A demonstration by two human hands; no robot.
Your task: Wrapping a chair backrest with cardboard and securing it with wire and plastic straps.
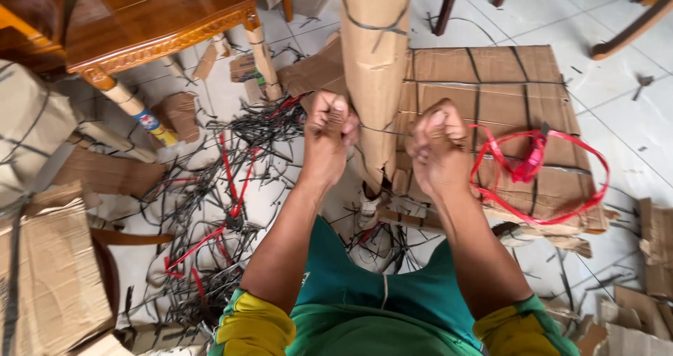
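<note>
Cardboard wrap (374, 62) is standing between 2 clenched fists. Left hand (329, 135) and right hand (436, 148) are both gripping thin black strap (378, 132) across it.

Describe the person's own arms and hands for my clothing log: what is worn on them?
Both arms are bare from above the elbow down. The left hand and right hand wear no gloves, and no rings, watch or bracelet show. Near the picture's lower edge each upper arm ends in a short yellow sleeve with a green band along its edge. The garment between them is green.
</note>
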